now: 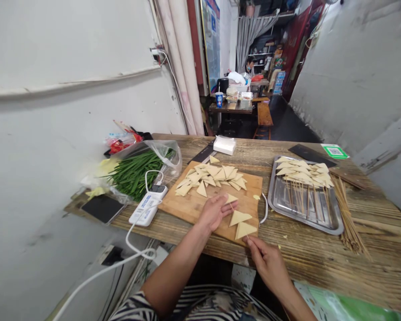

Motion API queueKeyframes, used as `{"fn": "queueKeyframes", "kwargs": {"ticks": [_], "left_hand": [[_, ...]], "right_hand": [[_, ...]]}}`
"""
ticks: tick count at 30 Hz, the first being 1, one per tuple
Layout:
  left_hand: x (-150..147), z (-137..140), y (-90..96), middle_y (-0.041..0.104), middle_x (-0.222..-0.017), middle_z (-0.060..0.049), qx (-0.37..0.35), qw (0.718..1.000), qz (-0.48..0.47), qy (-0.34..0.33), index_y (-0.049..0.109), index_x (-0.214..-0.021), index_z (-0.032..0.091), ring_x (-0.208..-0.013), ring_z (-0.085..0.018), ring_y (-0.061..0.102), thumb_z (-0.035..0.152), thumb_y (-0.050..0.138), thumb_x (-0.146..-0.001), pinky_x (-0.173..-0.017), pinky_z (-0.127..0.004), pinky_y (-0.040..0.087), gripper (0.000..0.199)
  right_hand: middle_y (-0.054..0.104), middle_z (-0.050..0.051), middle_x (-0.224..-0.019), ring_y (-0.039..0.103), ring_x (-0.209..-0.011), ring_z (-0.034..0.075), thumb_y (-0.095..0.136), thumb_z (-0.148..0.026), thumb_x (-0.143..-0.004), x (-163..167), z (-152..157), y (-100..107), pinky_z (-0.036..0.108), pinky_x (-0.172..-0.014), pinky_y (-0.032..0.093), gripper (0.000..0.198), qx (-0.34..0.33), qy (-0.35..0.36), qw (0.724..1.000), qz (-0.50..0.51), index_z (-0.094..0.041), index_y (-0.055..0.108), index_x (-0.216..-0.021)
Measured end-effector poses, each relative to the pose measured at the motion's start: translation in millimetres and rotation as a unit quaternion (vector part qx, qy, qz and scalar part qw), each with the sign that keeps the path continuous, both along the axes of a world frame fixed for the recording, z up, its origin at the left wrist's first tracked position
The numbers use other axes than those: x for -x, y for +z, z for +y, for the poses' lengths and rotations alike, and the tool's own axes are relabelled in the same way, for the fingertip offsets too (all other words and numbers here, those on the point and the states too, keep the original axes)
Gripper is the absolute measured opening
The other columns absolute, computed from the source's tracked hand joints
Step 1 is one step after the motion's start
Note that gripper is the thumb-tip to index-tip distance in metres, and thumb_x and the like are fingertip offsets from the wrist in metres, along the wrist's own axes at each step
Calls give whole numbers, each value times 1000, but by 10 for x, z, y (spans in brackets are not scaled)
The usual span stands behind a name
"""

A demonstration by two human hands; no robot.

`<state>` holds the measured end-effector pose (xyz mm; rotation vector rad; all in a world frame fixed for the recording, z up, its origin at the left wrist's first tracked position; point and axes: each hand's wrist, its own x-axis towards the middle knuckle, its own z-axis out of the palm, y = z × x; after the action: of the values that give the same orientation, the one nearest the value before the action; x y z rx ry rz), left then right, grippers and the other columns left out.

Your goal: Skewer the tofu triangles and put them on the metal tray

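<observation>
White walls (87, 58) flank the tabletop (307, 263), a cutting board (180, 207) at its near edge. At the board's near right corner, the right hand (267, 258) pinches a skewer (231, 207) bearing two pale triangles (245, 230) — threading looks to be the step in hand. The left hand (214, 211) holds a third triangle (231, 199) in its fingers; whether the tip is through it, I can't tell. Pushing on calls for a steady, straight thrust. Loose triangles (212, 170) heap toward the board's far edge; loaded skewers (304, 172) lie on a tray (281, 200) farther right.
</observation>
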<state>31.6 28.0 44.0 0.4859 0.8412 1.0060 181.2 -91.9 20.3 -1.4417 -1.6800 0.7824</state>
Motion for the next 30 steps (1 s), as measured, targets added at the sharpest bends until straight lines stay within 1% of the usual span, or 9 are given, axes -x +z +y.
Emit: {"fn": "queueKeyframes", "kwargs": {"ticks": [7, 12, 16, 20, 24, 30], "left_hand": [[-20, -51, 18, 63, -83, -10, 2, 1000, -7, -6, 49, -74, 12, -87, -24, 62, 20, 63, -71, -75, -35, 48, 16], [-33, -85, 39, 63, -83, -10, 10, 1000, -18, -10, 49, -74, 13, -85, -23, 63, 19, 62, -71, -70, -33, 50, 15], [-38, -109, 64, 64, -84, -10, 9, 1000, -20, -18, 49, -73, 13, -85, -23, 62, 19, 63, -70, -65, -30, 51, 16], [-53, -135, 76, 64, -84, -9, 12, 999, -23, -20, 50, -73, 13, -86, -23, 62, 20, 64, -69, -64, -30, 51, 16], [-70, -145, 75, 65, -81, -8, 17, 999, -22, -23, 52, -73, 13, -82, -21, 63, 19, 62, -71, -63, -29, 51, 12], [-104, -154, 73, 65, -81, -8, 11, 999, -26, -24, 53, -74, 12, -79, -20, 63, 18, 62, -71, -68, -30, 51, 11]], "right_hand": [[68, 7, -87, 64, -77, 18, 37, -35, -90, 32, -17, 9, 23, -69, 49, 34, -5, -8, 1000, -1, -16, 64, -96], [68, 8, -82, 64, -73, 19, 36, -36, -90, 49, -33, 5, 24, -68, 49, 35, -10, -18, 1000, -6, -15, 64, -95], [68, 9, -85, 64, -72, 18, 36, -36, -90, 64, -38, 1, 22, -65, 49, 36, -12, -23, 1000, -3, -15, 64, -95], [68, 8, -83, 63, -67, 17, 36, -36, -90, 79, -44, 5, 21, -59, 48, 35, -11, -27, 1000, 2, -15, 64, -95], [68, 8, -82, 63, -66, 17, 36, -36, -90, 85, -39, 5, 22, -60, 48, 35, -17, -35, 999, 8, -15, 64, -94], [68, 9, -82, 63, -69, 17, 37, -36, -90, 100, -17, -20, 22, -61, 47, 35, -22, -42, 999, 18, -14, 64, -94]]}}
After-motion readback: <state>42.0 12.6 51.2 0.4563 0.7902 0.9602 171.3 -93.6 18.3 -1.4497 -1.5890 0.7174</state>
